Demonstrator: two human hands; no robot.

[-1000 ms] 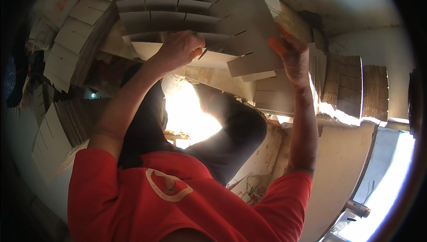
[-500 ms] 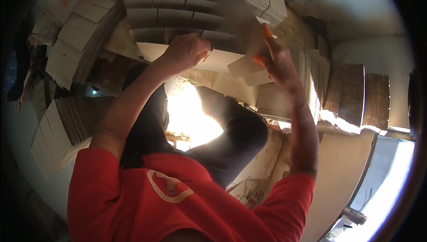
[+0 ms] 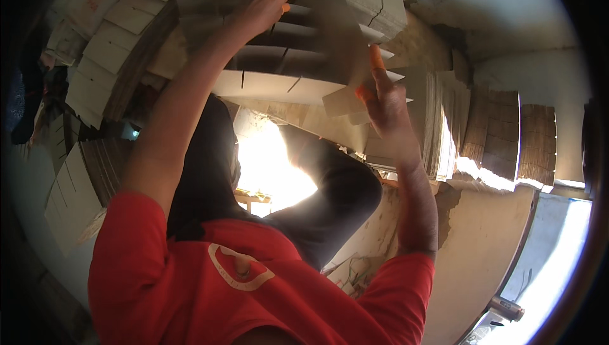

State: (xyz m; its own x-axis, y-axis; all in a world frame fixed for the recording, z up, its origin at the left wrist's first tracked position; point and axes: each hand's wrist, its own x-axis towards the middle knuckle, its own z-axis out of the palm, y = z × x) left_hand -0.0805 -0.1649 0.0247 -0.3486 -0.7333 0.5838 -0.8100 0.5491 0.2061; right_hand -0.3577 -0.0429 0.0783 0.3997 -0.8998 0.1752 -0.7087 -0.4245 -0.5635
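Observation:
Several grey slotted cardboard strips stand on edge in rows before me; the nearest cardboard strip (image 3: pixel 273 87) shows slots in its upper edge. A taller cardboard sheet (image 3: pixel 336 31) stands slantwise across their right ends. My right hand (image 3: pixel 388 105) holds the sheet's near end, with orange coverings on thumb and forefinger. Over the far rows is my left hand (image 3: pixel 265 4), its fingers bent and the orange-covered tips slightly apart, with nothing visible between them. Whether it touches the strip under it is hidden.
Stacked slotted cardboard (image 3: pixel 374 2) lies at the far side, with another long stack (image 3: pixel 104 59) at left. More cardboard bundles (image 3: pixel 501 132) stand at right. Bright light (image 3: pixel 273 161) glares between my legs. A smaller stack (image 3: pixel 79 180) is beside my left arm.
My left hand has moved away from the nearest strip, forward to the far rows. My right hand has shifted slightly down and left, still at the tall sheet. The nearest strip's slots are now uncovered.

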